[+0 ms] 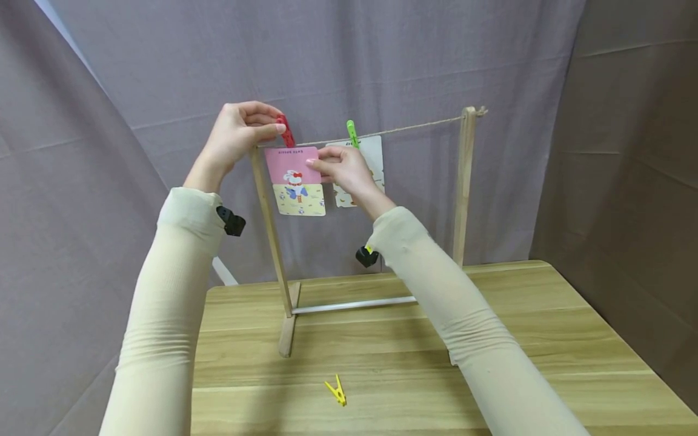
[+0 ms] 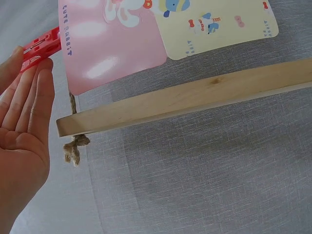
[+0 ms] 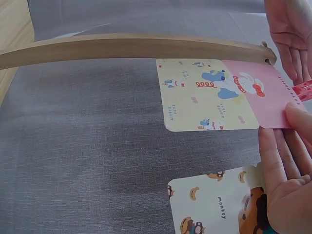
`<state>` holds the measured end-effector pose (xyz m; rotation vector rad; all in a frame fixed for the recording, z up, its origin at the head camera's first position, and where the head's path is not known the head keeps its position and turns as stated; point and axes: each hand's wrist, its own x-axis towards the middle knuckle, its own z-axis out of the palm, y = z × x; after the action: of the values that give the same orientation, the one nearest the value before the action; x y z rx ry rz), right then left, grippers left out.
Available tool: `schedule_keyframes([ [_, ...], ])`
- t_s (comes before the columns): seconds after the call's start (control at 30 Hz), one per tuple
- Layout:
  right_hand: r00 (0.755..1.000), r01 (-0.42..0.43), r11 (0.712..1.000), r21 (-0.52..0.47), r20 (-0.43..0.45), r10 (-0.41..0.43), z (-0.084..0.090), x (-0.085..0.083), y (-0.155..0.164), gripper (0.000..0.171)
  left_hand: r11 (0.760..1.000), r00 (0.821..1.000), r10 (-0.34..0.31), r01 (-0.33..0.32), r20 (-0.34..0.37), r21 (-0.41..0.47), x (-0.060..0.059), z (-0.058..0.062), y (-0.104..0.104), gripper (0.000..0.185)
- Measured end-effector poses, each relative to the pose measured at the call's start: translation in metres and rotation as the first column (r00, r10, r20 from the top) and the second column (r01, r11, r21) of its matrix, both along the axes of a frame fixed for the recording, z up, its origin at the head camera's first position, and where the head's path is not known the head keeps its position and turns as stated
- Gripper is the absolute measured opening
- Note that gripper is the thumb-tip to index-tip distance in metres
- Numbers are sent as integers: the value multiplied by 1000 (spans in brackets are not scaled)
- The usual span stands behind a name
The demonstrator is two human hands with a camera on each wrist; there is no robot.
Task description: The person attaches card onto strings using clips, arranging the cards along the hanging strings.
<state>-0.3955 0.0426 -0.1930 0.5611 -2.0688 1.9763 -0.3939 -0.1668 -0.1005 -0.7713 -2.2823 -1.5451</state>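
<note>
My left hand (image 1: 238,136) pinches a red clothespin (image 1: 286,131) between thumb and fingers at the left part of the string. Below that clothespin is a pink and yellow card (image 1: 295,197) with a rabbit picture, its top edge at the string. My right hand (image 1: 349,174) pinches the card's right edge, thumb in front and fingers behind, as the right wrist view shows. In the left wrist view the red clothespin (image 2: 43,48) meets the card's top edge (image 2: 97,53). A green clothespin (image 1: 352,133) holds a white monkey card (image 1: 373,151), partly hidden behind my right hand.
A twine string (image 1: 420,126) runs between two wooden posts, the right post (image 1: 463,188) and the left post (image 1: 271,230). A white bar (image 1: 354,304) joins them low down. A yellow clothespin (image 1: 337,390) lies on the wooden table (image 1: 392,375). Grey curtains hang behind.
</note>
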Motion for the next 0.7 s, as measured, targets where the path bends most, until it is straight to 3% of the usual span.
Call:
schedule_keyframes([
  [0.27,1000,-25,1000,-10,-7,25,-1,-2,0,27,1000,1000,-6,6,-15,12,1,0,-2,28],
  [0.7,1000,25,999,39,1,-25,1,-3,2,29,1000,1000,-4,4,-21,-4,-1,-2,-5,30],
])
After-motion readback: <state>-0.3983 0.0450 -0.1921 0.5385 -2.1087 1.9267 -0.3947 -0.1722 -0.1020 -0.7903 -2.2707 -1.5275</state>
